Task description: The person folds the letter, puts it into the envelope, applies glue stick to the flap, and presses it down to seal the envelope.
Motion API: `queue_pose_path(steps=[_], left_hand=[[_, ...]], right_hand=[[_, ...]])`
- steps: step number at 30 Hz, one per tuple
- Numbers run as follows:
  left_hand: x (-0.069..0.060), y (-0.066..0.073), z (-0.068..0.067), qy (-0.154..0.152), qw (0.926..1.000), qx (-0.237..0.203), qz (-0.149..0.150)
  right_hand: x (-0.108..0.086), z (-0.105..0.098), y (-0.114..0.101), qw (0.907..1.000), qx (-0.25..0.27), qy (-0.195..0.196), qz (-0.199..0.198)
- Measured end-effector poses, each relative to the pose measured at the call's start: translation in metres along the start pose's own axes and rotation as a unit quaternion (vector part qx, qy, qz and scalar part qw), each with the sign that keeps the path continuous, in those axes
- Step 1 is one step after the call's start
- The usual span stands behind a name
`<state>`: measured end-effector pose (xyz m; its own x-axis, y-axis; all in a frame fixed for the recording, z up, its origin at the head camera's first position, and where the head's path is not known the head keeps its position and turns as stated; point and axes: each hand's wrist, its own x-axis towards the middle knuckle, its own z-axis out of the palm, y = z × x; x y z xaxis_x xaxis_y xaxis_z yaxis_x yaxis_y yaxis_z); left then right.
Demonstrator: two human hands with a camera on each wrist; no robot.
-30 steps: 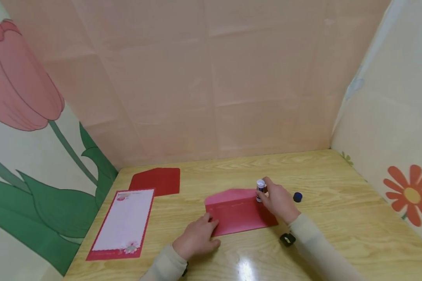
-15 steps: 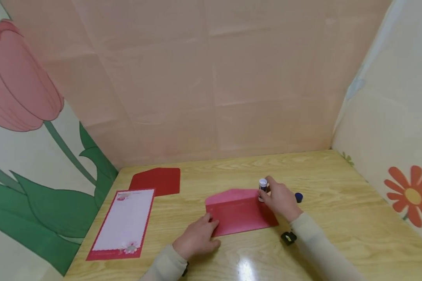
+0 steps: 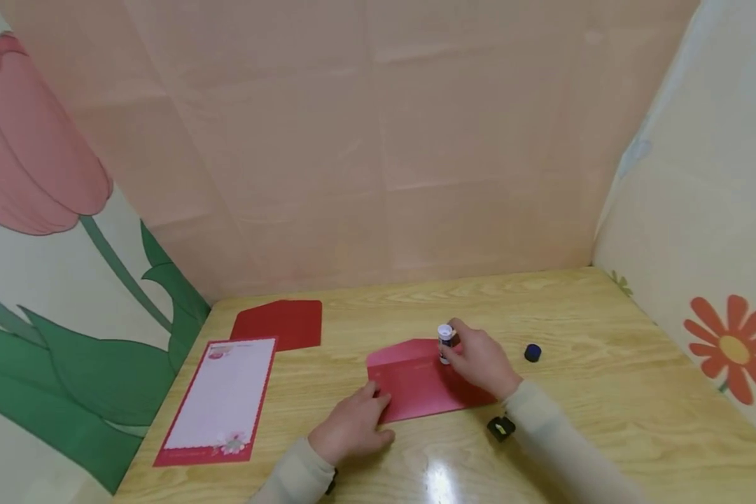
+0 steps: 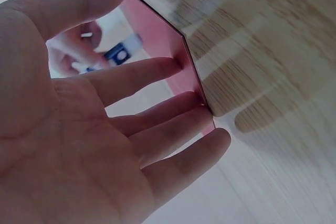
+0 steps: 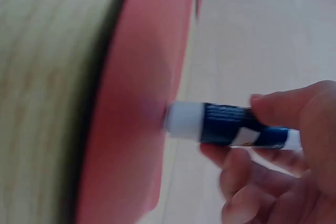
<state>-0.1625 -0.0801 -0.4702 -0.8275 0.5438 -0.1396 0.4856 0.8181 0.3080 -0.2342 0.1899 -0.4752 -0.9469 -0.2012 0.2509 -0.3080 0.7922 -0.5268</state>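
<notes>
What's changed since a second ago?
The right hand moved the glue stick leftward along the flap of the pink envelope; nothing was grabbed or released. The left hand stays at that envelope's edge, and the blue cap, red envelope and printed sheet haven't moved.

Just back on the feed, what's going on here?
The person's right hand holds a white and dark-blue cylindrical glue stick, its lower end at the open pink flap of a red paper envelope on the wood-grain table. The left hand touches the envelope's left end. A round dark-blue cap lies to the right, a red-bordered white paper sheet to the left.
</notes>
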Motion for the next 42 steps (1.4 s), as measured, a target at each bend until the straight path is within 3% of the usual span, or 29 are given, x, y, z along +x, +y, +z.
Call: queue_pose_path(steps=[4,9,14,17,20,23,26,30,33,38,42], left_hand=[[-0.001,-0.001,0.0,0.001,1.0,-0.001,0.0],[0.001,-0.001,0.001,-0.002,1.0,-0.008,0.0],[0.001,-0.001,0.0,0.001,1.0,-0.002,-0.002],[0.0,-0.001,-0.001,0.003,0.9999,0.013,-0.003],[-0.001,-0.001,-0.001,-0.005,0.9999,0.015,-0.005],[-0.001,0.0,0.0,-0.008,0.9999,0.012,0.002],[0.0,0.0,0.001,-0.01,0.9999,0.008,0.005],[0.0,0.0,0.003,-0.013,0.9999,0.003,0.006],[0.0,0.001,0.004,-0.01,0.9999,0.003,0.01],[-0.001,0.004,0.003,0.006,0.9996,0.019,0.018],[-0.002,0.005,0.003,0.012,0.9993,0.032,0.017]], right_hand=[[0.0,0.003,0.005,0.9988,-0.037,0.009,0.03],[-0.003,-0.006,0.013,0.9941,-0.078,0.048,0.058],[0.005,-0.003,-0.01,0.9977,-0.012,0.056,0.035],[0.014,0.014,-0.04,0.9979,0.061,0.018,0.008],[0.021,0.035,-0.067,0.9942,0.1,-0.038,-0.01],[0.026,0.051,-0.084,0.9888,0.119,-0.086,-0.026],[0.028,0.062,-0.091,0.9885,0.091,-0.103,-0.063],[0.027,0.068,-0.091,0.9908,0.026,-0.094,-0.094],[0.026,0.065,-0.088,0.9949,0.0,-0.07,-0.073],[0.031,0.058,-0.085,0.9989,0.022,-0.013,-0.04],[0.038,0.061,-0.085,0.9963,0.062,-0.039,-0.044]])
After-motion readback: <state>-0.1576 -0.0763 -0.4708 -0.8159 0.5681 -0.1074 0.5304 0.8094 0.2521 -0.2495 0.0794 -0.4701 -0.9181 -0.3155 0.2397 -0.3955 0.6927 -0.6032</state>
